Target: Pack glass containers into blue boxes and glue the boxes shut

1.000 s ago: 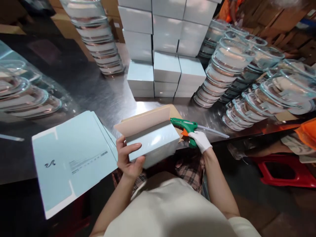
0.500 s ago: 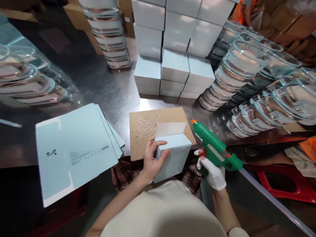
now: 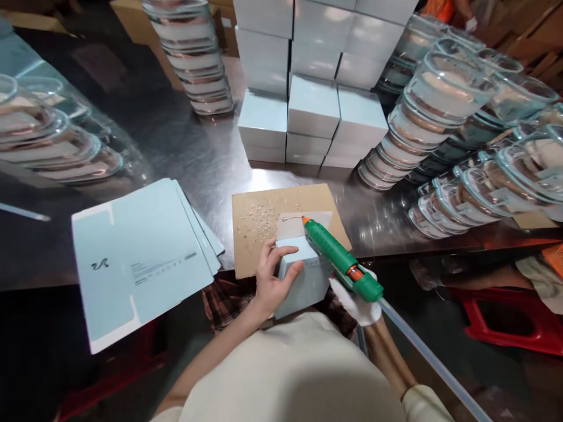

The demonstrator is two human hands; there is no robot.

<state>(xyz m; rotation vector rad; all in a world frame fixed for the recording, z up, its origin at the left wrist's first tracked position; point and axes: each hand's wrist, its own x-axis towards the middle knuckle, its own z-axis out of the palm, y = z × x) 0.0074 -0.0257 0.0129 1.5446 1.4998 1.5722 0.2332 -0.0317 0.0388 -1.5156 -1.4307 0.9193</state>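
Pale blue box (image 3: 303,281) sits at the table edge, gripped on its near left corner by the bare left hand (image 3: 272,280), fingers curled over its top. Its open flap (image 3: 303,224) lies flat on a brown cardboard sheet (image 3: 255,234). Just right, the gloved right hand (image 3: 357,302) clasps a green glue gun (image 3: 341,261), orange nozzle touching the flap. Flat blue carton blanks (image 3: 141,264) lie left of the left hand
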